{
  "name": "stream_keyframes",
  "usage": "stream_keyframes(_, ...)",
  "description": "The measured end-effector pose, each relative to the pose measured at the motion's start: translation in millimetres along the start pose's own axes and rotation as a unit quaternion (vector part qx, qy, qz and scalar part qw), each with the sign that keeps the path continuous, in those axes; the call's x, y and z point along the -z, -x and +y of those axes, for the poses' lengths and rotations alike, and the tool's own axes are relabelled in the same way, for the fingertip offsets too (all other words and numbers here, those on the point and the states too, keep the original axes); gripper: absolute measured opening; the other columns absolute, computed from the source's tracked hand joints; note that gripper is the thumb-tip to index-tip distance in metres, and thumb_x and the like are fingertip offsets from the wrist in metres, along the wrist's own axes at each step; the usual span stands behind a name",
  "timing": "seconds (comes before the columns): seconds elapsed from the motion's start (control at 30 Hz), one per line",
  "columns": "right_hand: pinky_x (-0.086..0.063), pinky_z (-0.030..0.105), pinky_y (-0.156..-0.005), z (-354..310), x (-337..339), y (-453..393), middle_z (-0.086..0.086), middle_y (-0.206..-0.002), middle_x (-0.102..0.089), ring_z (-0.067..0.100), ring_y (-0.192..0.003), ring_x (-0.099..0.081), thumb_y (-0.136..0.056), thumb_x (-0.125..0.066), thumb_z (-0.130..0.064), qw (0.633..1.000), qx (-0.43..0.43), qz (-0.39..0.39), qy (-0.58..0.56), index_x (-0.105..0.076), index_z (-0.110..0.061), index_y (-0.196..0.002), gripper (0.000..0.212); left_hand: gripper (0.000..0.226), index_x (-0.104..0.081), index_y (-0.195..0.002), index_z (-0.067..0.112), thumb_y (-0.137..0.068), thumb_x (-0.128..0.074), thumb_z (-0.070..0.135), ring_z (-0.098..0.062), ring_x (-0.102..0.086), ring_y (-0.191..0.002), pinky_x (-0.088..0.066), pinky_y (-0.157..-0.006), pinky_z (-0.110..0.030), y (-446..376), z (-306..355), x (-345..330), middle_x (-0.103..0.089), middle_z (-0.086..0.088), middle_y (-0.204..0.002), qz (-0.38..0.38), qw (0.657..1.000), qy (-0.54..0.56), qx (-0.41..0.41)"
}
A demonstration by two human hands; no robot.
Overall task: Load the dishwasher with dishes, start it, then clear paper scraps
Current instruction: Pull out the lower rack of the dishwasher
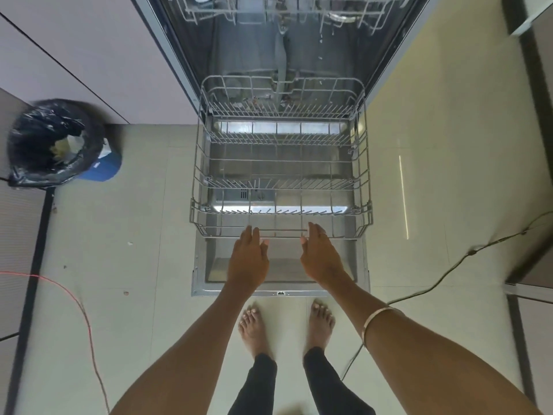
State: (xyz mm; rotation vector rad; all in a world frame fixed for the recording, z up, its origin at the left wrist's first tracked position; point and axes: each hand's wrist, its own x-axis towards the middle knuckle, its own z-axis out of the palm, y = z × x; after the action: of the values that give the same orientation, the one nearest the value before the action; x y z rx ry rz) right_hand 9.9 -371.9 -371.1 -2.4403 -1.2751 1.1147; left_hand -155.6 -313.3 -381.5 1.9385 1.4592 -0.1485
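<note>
The dishwasher (185,64) stands open in front of me, its door (281,292) folded down flat. The grey wire lower rack (366,175) is pulled out over the door and holds no dishes. My left hand (248,259) and my right hand (321,256) reach side by side to the rack's front rail, fingers straight, fingertips at the wire. Neither hand holds anything. At the top edge the upper rack (374,22) shows, with a round dish partly visible in it.
A blue bin (101,169) lined with a black bag stands on the floor at the left with scraps inside. A red cable (86,322) crosses the floor at the left, a black cable (449,271) at the right. Small scraps (129,243) dot the tiles. My bare feet stand before the door.
</note>
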Motion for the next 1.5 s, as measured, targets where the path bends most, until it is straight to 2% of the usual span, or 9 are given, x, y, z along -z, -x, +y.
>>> stream_keyframes(0.17,-0.024,0.043,-0.12,-23.3,44.3,27.7,0.02,-0.159,-0.021,0.033,-0.148,-0.02,-0.105,-0.033,-0.028,0.997,0.023,-0.025,0.063,-0.02,-0.001,-0.152,0.056,0.055,-0.026,-0.152,0.003,-0.106,-0.025,0.034,-0.029,-0.019,-0.149,-0.022,-0.121,-0.043,27.4,20.7,44.5,-0.023,-0.015,-0.16,-0.027,1.0,0.002,0.01)
stream_keyframes(0.33,-0.037,0.045,-0.111,-58.1,94.1,69.7,0.018,-0.152,-0.033,0.033,-0.139,-0.035,-0.104,-0.031,-0.03,0.99,0.043,-0.054,0.122,-0.03,-0.001,-0.147,0.052,0.054,-0.021,-0.153,0.002,-0.106,-0.02,0.03,-0.027,-0.016,-0.15,-0.016,-0.123,-0.04,64.2,65.7,99.3,-0.02,-0.015,-0.161,-0.008,1.0,-0.009,-0.018)
stream_keyframes(0.53,-0.038,0.049,-0.108,-105.7,147.4,139.1,0.02,-0.146,-0.038,0.037,-0.135,-0.038,-0.105,-0.028,-0.033,0.987,0.031,-0.083,0.137,-0.033,0.002,-0.143,0.052,0.053,-0.02,-0.152,-0.001,-0.106,-0.019,0.024,-0.028,-0.017,-0.149,-0.013,-0.123,-0.038,129.9,118.2,163.0,-0.021,-0.018,-0.16,-0.04,0.999,-0.022,-0.021)
stream_keyframes(0.7,-0.038,0.049,-0.106,-139.1,180.7,202.3,0.02,-0.141,-0.042,0.038,-0.129,-0.044,-0.104,-0.032,-0.034,0.993,0.006,-0.08,0.09,-0.037,0.0,-0.139,0.049,0.051,-0.031,-0.147,-0.005,-0.104,-0.022,0.022,-0.032,-0.029,-0.144,-0.021,-0.12,-0.041,191.2,140.5,197.3,-0.032,-0.023,-0.154,-0.051,0.998,-0.023,-0.028)
stream_keyframes(0.83,-0.037,0.048,-0.105,-143.4,199.3,231.3,0.02,-0.138,-0.045,0.037,-0.13,-0.043,-0.102,-0.032,-0.03,0.989,0.023,-0.059,0.137,-0.043,0.003,-0.135,0.048,0.044,-0.049,-0.128,-0.009,-0.103,-0.028,0.019,-0.036,-0.048,-0.125,-0.036,-0.109,-0.043,208.1,151.0,211.4,-0.052,-0.027,-0.131,-0.033,0.999,-0.007,-0.012)
stream_keyframes(0.97,-0.039,0.048,-0.102,-131.0,205.3,231.2,0.023,-0.133,-0.047,0.037,-0.125,-0.043,-0.072,0.006,-0.048,0.972,0.076,-0.052,0.217,-0.05,0.001,-0.13,0.095,0.055,-0.05,-0.125,-0.008,-0.097,-0.023,0.029,-0.037,-0.052,-0.118,-0.043,-0.103,-0.047,209.7,165.2,223.2,-0.055,-0.027,-0.126,-0.033,0.999,-0.021,-0.011)
stream_keyframes(1.0,-0.04,0.048,-0.102,-131.1,208.3,235.9,0.024,-0.132,-0.047,0.037,-0.125,-0.043,-0.073,0.007,-0.047,0.969,0.083,-0.053,0.225,-0.051,0.0,-0.13,0.094,0.056,-0.048,-0.129,-0.009,-0.097,-0.023,0.03,-0.037,-0.05,-0.122,-0.042,-0.105,-0.047,210.8,167.1,223.7,-0.053,-0.027,-0.13,-0.038,0.999,-0.024,-0.008)
stream_keyframes(1.13,-0.041,0.05,-0.102,-139.4,222.6,246.3,0.022,-0.131,-0.047,0.038,-0.127,-0.043,-0.102,-0.031,-0.026,0.967,0.087,-0.043,0.234,-0.052,-0.005,-0.132,0.043,0.049,-0.043,-0.137,-0.009,-0.102,-0.028,0.023,-0.037,-0.046,-0.128,-0.039,-0.109,-0.045,213.1,175.2,225.8,-0.048,-0.027,-0.138,-0.045,0.998,-0.042,-0.017)
stream_keyframes(1.5,-0.041,0.051,-0.104,-127.6,237.4,221.4,0.027,-0.13,-0.048,0.043,-0.127,-0.044,-0.101,-0.027,-0.025,0.953,0.109,-0.053,0.278,-0.05,-0.004,-0.131,0.043,0.044,-0.048,-0.129,-0.006,-0.102,-0.029,0.023,-0.035,-0.05,-0.12,-0.043,-0.104,-0.047,214.9,188.7,228.5,-0.052,-0.024,-0.131,-0.016,1.0,-0.02,0.016)
